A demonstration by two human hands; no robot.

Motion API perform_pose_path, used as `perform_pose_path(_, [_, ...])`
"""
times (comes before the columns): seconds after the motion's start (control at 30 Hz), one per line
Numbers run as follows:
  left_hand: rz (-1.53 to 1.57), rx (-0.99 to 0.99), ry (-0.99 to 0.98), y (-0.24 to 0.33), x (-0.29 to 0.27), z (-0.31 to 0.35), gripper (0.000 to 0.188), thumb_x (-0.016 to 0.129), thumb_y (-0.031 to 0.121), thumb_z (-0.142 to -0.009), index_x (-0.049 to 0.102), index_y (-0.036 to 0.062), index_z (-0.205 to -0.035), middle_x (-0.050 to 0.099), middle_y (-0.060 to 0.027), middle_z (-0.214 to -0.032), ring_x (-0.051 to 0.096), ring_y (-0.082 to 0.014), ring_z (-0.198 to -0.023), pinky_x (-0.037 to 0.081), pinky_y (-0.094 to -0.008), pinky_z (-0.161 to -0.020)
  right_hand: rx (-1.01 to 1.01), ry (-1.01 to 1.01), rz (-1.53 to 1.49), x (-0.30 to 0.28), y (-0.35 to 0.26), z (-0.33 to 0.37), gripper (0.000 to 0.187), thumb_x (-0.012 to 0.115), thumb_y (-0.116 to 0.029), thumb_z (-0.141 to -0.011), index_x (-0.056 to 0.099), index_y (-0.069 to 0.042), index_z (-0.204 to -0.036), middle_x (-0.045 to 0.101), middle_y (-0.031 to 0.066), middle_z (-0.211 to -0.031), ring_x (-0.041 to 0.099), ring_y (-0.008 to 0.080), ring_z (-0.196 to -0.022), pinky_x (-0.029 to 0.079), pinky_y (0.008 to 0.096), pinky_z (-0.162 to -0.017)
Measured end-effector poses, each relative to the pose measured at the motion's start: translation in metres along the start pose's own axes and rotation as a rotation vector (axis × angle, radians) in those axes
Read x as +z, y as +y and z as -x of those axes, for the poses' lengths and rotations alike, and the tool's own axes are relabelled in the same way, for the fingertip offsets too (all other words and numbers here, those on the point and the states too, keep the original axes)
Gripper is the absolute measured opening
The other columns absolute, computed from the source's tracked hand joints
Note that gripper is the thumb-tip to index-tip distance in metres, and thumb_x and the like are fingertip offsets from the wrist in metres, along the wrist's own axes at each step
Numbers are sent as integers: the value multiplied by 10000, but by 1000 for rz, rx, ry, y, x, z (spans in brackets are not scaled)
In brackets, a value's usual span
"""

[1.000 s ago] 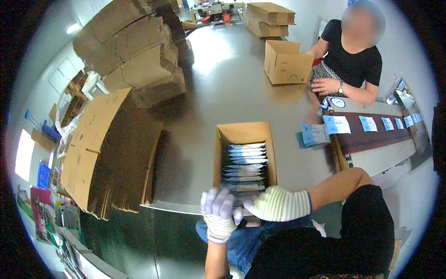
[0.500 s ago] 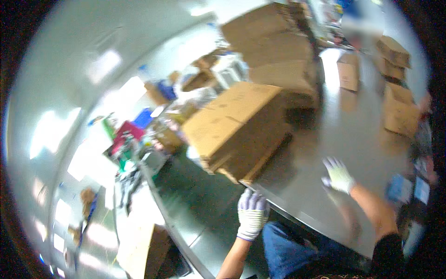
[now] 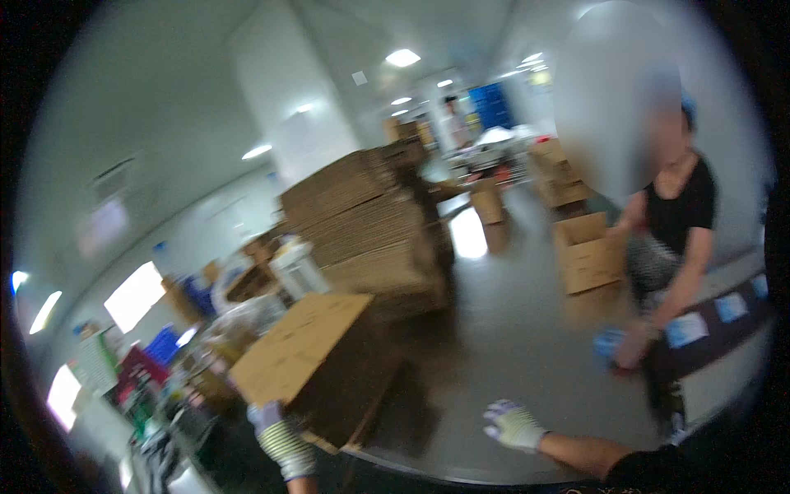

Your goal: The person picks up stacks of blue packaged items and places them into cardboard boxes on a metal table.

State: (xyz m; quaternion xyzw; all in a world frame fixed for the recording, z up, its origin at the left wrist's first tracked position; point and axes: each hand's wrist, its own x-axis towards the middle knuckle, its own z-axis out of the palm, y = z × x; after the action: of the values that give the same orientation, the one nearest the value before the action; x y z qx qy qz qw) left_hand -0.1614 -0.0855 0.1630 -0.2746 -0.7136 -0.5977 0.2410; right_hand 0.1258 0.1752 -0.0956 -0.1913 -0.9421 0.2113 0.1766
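Observation:
My left hand point(image 3: 281, 438), in a striped glove with purple fingers, is at the near left corner of a large brown cardboard block point(image 3: 300, 346). Its fingers are stretched toward the cardboard; blur hides whether they touch it. Whether this block is one box or a pile of flattened cartons, I cannot tell. My right hand point(image 3: 514, 426), gloved alike, is low over the grey tabletop point(image 3: 502, 346) near its front edge. The fingers there are spread and hold nothing.
Behind the block rises a tall stack of flattened cartons point(image 3: 370, 230). An open carton point(image 3: 588, 255) stands on the right, beside a co-worker point(image 3: 679, 214) whose hand is at a blue item point(image 3: 609, 344). Blue-and-white packs point(image 3: 687, 329) lie along the right side. Cluttered goods fill the left.
The view has swung to the right and up, bringing the co-worker into sight. My left hand has gone from the table's edge to the cardboard's corner. My right hand stays over the tabletop.

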Motion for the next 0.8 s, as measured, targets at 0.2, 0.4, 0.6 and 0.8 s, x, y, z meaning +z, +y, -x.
perform_pose_path(0.2, [-932,835,-30,5,-18,2,223,677,226,-766,646,121,-960,650,-77,-896,608,-281,-826,485,-434,-722,-1,104,157,24,20,-2,466,452,-427,-910,548,-71,-1195,475,150,-1328,430,339,-1233,343,467,-1033])
perform_pose_path(0.4, [-360,1086,-52,106,-22,60,201,536,11,-833,556,20,-1033,608,-175,-956,587,-379,-844,487,-480,-741,57,87,20,9,3,0,471,452,-418,-925,536,-58,-1217,519,140,-1272,445,344,-1222,351,458,-1030])
perform_pose_path(0.6, [178,647,-371,121,-18,136,236,485,149,-950,519,-55,-1063,635,-167,-838,591,-258,-694,487,-358,-606,458,553,-204,-23,26,-2,607,473,-459,-927,367,-55,-1367,516,225,-1262,513,341,-1165,425,457,-962])
perform_pose_path(0.8, [54,1250,17,79,29,132,234,528,154,-931,532,-71,-994,627,-149,-842,579,-229,-613,453,-260,-490,-23,894,-983,-148,26,9,586,451,-458,-944,408,-19,-1329,576,115,-1093,545,193,-953,448,343,-869])
